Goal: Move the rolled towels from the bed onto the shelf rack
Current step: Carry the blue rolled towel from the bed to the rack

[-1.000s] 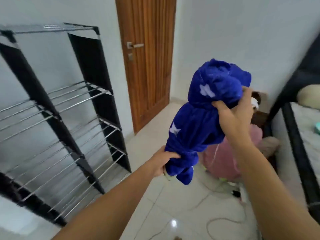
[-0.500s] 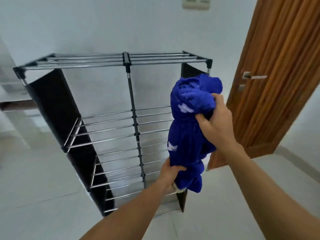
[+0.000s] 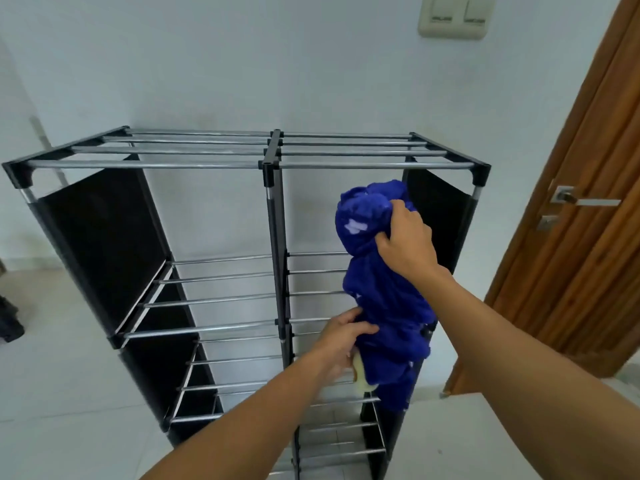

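While both grip it, blue towel spans right hand to left hand.

I face a pale wall carrying a cream double switch plate at upper right. A brown wooden door with a metal lever handle stands at right. The floor is light, glossy tile under even light.

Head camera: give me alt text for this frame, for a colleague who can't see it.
Both hands hold a rolled blue towel upright in front of the right half of a bare black and metal shelf rack: right hand near its top, left hand near its bottom. A wooden door stands at right.
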A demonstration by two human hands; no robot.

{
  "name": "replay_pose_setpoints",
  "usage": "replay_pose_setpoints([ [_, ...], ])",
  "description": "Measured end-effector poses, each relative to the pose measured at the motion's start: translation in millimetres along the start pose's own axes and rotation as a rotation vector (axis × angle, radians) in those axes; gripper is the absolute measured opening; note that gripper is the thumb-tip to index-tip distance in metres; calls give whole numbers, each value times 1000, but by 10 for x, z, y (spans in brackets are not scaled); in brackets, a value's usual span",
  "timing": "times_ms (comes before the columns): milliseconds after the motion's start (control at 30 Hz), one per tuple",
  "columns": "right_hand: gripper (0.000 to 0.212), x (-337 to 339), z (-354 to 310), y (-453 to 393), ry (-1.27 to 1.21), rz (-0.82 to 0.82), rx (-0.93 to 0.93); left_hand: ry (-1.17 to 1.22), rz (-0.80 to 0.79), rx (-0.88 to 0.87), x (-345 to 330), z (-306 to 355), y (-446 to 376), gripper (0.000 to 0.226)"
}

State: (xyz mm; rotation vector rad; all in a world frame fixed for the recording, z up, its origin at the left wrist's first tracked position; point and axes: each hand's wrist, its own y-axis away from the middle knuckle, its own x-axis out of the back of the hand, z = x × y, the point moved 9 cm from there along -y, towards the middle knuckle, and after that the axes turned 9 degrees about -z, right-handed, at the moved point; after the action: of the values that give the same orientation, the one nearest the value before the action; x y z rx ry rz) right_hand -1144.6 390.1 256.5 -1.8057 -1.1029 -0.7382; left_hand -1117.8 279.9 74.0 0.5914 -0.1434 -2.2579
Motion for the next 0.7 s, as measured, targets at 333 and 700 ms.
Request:
replay_pose_setpoints([
  [333, 44, -250, 673, -789, -125, -29, -236, -370, -130, 174, 25, 385, -590, 61],
  [700, 92, -932, 1430, -289, -274, -418, -620, -402, 206, 80, 436, 927, -1132, 40],
])
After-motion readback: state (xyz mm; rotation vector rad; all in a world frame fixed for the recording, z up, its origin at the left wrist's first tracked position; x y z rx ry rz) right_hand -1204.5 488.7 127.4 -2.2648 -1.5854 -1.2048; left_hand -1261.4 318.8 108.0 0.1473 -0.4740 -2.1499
